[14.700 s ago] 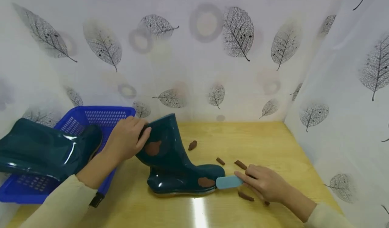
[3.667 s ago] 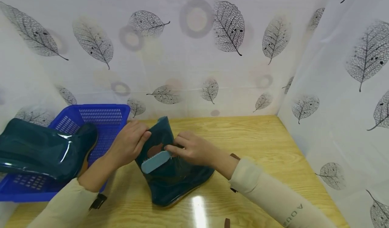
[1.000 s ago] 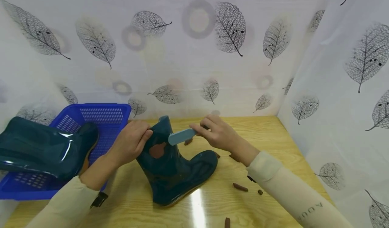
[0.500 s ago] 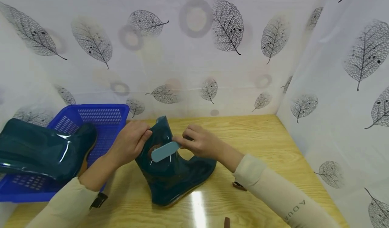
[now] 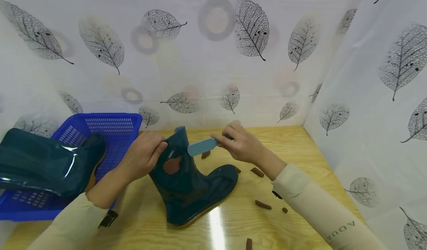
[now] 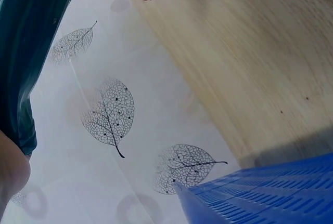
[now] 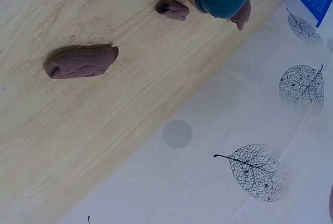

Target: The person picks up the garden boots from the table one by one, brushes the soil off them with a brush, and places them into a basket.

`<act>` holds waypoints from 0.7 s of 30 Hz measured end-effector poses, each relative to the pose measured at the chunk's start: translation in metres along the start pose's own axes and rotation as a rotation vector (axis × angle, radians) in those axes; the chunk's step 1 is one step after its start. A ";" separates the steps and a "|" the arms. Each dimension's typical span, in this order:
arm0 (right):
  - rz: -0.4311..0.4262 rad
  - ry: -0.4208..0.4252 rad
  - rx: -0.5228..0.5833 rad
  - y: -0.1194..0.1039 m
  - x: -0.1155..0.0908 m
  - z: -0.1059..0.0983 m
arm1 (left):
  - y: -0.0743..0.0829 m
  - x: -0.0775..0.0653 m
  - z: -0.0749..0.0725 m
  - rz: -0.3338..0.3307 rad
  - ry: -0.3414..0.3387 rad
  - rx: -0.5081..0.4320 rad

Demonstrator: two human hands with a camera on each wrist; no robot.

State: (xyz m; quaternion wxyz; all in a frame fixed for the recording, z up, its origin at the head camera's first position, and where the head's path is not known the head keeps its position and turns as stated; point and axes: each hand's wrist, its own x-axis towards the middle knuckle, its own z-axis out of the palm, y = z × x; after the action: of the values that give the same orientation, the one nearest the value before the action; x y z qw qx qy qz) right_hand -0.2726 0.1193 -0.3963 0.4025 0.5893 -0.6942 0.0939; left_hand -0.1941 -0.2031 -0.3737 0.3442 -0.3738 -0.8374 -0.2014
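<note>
A dark teal rubber boot stands tilted on the wooden table, its toe pointing right. Around the top of its shaft my left hand grips the rim, thumb on the near side. A brown patch marks the shaft below that thumb. My right hand holds a light blue brush by its handle. The brush's head overlaps the front edge of the shaft in the head view, up and to the right of the patch. In the left wrist view, the boot's shaft fills the upper left.
A blue plastic basket stands at the left with a second teal boot lying across it. Several brown clay-like pieces lie on the table to the right of the held boot. A leaf-print curtain hangs behind.
The brush has lifted up and right off the shaft's brown patch since half a second ago. Earliest, it was at a patch near the toe; the boot has since turned, its toe swinging away.
</note>
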 end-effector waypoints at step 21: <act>-0.019 -0.007 0.085 -0.010 0.009 0.018 | 0.001 0.001 -0.001 -0.044 -0.043 0.024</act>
State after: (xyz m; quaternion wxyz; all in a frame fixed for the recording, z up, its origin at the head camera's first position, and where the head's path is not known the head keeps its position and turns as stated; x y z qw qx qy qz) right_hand -0.2712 0.0986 -0.4056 0.3754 0.6127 -0.6855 0.1174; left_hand -0.1938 -0.2023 -0.3723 0.3259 -0.3554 -0.8550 -0.1910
